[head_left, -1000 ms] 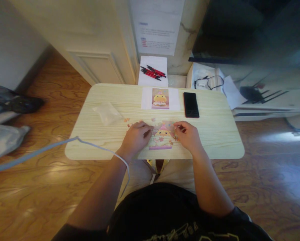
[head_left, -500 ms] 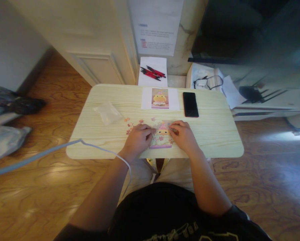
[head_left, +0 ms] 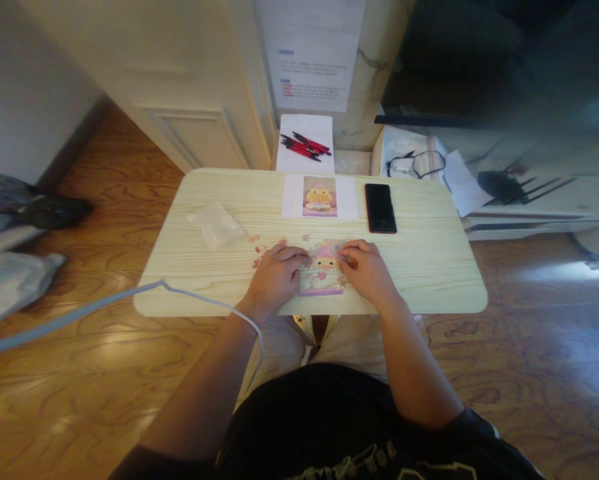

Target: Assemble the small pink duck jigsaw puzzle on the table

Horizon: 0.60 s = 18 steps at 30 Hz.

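Observation:
A small jigsaw puzzle [head_left: 322,273] showing a yellow duck with a pink hat lies near the front edge of the pale wooden table [head_left: 429,267]. My left hand [head_left: 275,277] rests on its left side, fingers curled with the tips pressed on the puzzle. On the right side sits my right hand [head_left: 368,270], fingers bent and pinched at the puzzle's upper right corner; whether a piece is in them is hidden. Several loose pieces [head_left: 257,251] lie just left of my left hand.
A reference picture of the duck [head_left: 319,196] lies at the table's back, a black phone [head_left: 380,207] to its right, a clear plastic bag [head_left: 216,225] to the left. Red and black pens [head_left: 304,145] lie on paper behind. A blue-grey cable [head_left: 129,297] crosses my left wrist.
Both hands drew closer together over the puzzle a second ago; since half a second ago they have barely moved.

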{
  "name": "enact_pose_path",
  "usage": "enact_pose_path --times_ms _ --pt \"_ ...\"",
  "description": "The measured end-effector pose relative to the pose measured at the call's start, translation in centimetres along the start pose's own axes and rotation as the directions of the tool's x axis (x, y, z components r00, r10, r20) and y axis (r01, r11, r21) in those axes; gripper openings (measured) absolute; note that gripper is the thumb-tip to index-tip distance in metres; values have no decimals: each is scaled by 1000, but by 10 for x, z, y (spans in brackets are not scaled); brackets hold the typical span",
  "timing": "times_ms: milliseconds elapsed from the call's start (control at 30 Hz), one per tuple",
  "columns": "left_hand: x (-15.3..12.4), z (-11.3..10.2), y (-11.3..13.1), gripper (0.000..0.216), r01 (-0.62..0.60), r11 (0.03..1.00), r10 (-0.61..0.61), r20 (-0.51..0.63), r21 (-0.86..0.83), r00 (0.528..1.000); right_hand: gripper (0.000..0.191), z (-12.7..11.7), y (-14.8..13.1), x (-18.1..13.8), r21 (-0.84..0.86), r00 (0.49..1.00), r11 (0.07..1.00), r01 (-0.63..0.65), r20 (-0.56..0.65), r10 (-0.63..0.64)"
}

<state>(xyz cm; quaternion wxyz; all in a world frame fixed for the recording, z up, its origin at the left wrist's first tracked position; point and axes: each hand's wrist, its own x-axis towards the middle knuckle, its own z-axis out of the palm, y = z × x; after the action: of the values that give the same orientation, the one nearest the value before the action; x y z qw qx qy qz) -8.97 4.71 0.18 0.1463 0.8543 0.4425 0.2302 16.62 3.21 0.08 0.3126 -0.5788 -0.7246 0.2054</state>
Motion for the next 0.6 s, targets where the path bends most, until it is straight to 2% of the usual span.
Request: enact_pose_path --times_ms 233,467,600 --pt "-4 1 2 40 -37 999 37 -2 6 999 22 0 0 0 4 1000 1000 1 1 -1" --pt "3 -2 5 26 93 993 -87 -75 68 993 22 0 1 0 6 1000 1000 -5 8 5" --pt "6 -2 7 22 77 994 -72 -66 75 995 22 0 1 0 5 1000 1000 -5 5 5"
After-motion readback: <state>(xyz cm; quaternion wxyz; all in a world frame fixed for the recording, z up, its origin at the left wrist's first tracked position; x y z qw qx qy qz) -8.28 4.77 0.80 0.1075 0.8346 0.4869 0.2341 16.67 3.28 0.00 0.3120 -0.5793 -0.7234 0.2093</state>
